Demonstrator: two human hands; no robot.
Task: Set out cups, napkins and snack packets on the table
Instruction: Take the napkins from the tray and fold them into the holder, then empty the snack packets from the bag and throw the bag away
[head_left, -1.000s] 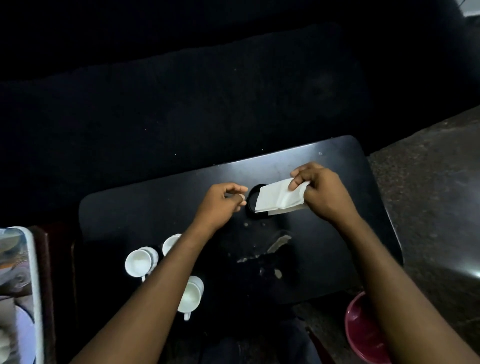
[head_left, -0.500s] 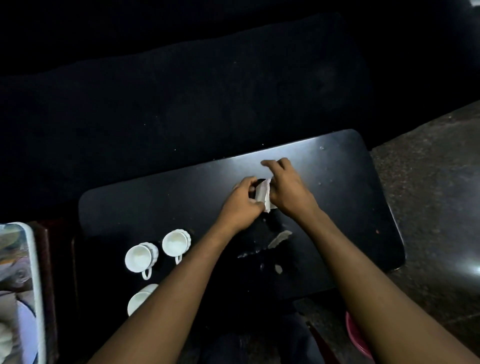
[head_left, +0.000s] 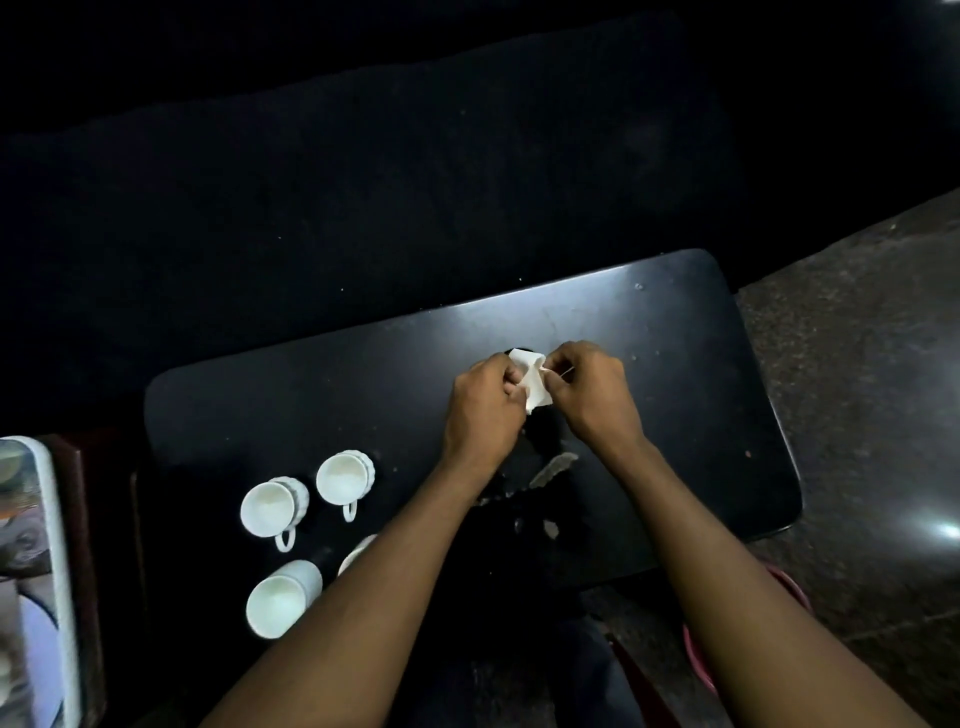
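Where both grips meet, left hand (head_left: 483, 402) and right hand (head_left: 589, 387) pinch one white napkin (head_left: 535, 387). Four white cups (head_left: 345, 475), apparently empty, stand left of the grip.

4 white cups (head_left: 275, 506) on the black table (head_left: 675, 405), fourth mostly hidden under the left forearm, 1 white napkin (head_left: 532, 384), 2 hands (head_left: 485, 410), 1 red bowl (head_left: 698, 654) on floor, probably 1 tray (head_left: 52, 571) at left edge

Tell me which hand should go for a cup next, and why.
Left. The left hand is on the cups' side of the table; they stand near its forearm. The right hand would have to cross over. Both now pinch the napkin, so the right could likely keep it.
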